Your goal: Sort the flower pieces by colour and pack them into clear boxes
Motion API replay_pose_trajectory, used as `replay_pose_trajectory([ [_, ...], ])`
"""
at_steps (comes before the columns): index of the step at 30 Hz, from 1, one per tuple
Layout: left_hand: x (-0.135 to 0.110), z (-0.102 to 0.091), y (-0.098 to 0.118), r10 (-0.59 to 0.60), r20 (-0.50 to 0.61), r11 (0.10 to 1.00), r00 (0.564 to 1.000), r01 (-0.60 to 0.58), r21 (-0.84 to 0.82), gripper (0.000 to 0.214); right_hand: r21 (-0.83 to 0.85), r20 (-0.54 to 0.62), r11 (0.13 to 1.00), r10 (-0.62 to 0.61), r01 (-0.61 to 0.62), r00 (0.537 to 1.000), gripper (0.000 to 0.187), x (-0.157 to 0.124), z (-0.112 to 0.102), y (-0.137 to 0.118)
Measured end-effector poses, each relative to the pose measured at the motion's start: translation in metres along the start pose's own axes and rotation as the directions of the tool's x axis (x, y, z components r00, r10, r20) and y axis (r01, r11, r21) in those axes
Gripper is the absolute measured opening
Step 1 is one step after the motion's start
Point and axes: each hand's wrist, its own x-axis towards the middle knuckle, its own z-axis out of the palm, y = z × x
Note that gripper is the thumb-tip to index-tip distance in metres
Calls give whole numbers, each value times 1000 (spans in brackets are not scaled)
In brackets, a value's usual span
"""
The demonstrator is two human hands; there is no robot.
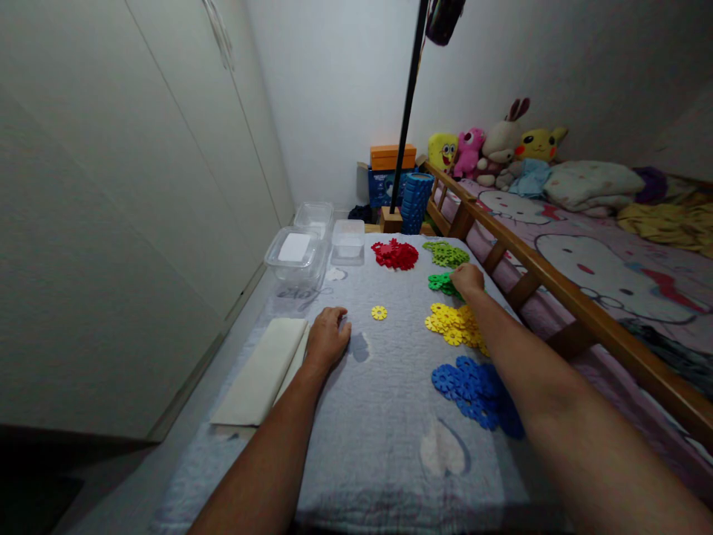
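Noted at the far left corner of the grey quilt point(379, 438): three clear plastic containers point(295, 256), one lidded and nearest, with a folded white cloth point(261, 371) lying along the quilt's left edge. White wardrobe doors point(139, 186) run down the left side. A black pole point(409, 104) rises from a wooden block point(391, 219) at the far end beside an orange box point(393, 157), a blue box point(382, 187) and a blue ribbed roller point(415, 202). On the right, a wooden bed rail point(557, 286) borders a cartoon-cat sheet point(584, 260) carrying four plush toys point(501, 141), a white bundle of bedding point(593, 186) and a crumpled yellow blanket point(662, 223).
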Motion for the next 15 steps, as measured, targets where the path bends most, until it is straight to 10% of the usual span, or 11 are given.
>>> replay_pose_trajectory([
  [11,0,0,0,1,6,1000,1000,-1,7,30,15,-31,985,-171,172,985,20,-19,-13,-22],
  [15,0,0,0,8,15,1000,1000,-8,9,31,94,129,873,-486,478,864,20,-55,-3,-58],
])
